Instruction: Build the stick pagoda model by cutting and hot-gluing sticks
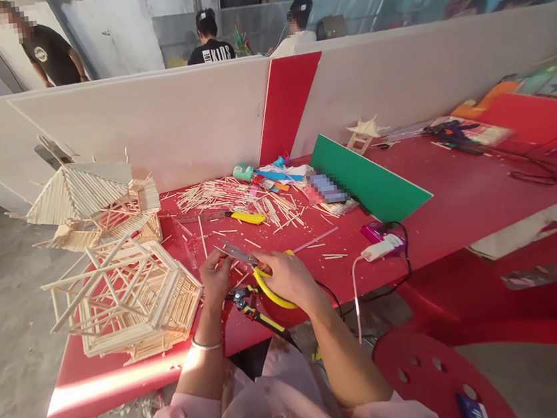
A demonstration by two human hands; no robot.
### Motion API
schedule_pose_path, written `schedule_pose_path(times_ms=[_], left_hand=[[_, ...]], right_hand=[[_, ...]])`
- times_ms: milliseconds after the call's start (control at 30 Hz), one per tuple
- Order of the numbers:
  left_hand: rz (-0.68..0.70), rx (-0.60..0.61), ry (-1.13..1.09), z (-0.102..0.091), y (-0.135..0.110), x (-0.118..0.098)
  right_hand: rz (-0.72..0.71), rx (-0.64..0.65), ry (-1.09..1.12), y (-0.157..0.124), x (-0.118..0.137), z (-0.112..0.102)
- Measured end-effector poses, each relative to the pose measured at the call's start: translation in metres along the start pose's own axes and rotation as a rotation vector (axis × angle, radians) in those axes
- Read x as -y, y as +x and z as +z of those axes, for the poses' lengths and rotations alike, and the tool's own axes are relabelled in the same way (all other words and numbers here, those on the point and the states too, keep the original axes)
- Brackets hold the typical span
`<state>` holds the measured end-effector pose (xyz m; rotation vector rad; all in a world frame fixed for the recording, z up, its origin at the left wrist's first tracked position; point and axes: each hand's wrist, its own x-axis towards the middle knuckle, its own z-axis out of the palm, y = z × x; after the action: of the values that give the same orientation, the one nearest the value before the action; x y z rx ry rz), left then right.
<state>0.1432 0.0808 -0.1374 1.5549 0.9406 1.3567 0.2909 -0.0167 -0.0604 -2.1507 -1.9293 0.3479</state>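
Observation:
My right hand (286, 276) is closed around the yellow handles of a pair of scissors (239, 252), whose metal blades point left. My left hand (216, 274) is pinched near the blade tips; what sits between its fingers is too small to make out. Just below the hands lie pliers (242, 299) with black and yellow grips. To the left of my left hand stands an open lattice frame (128, 300) built of thin wooden sticks. Behind it is a stick-built model with a peaked roof (78, 191).
Loose wooden sticks (217, 197) are heaped on the red table (103, 390). A yellow utility knife (248, 217), a green board (368, 175) and a power strip (385, 240) with cables lie beyond my hands. A white partition (149, 130) closes off the back, with people behind it. A red stool (439, 378) stands at right.

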Motion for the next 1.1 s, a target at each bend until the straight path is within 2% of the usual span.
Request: schedule_pose_path(times_ms=[400,933,1100], left_hand=[[-0.011,-0.002,-0.036,-0.004,0.0,-0.001],[0.009,0.012,0.008,-0.005,-0.002,-0.008],[-0.004,0.025,0.003,-0.004,-0.001,-0.009]], right_hand=[[-0.026,-0.044,-0.007,0.003,0.001,0.012],[-0.02,-0.023,0.073,0.011,-0.005,0.02],[-0.036,-0.039,0.033,0.009,-0.004,0.014]])
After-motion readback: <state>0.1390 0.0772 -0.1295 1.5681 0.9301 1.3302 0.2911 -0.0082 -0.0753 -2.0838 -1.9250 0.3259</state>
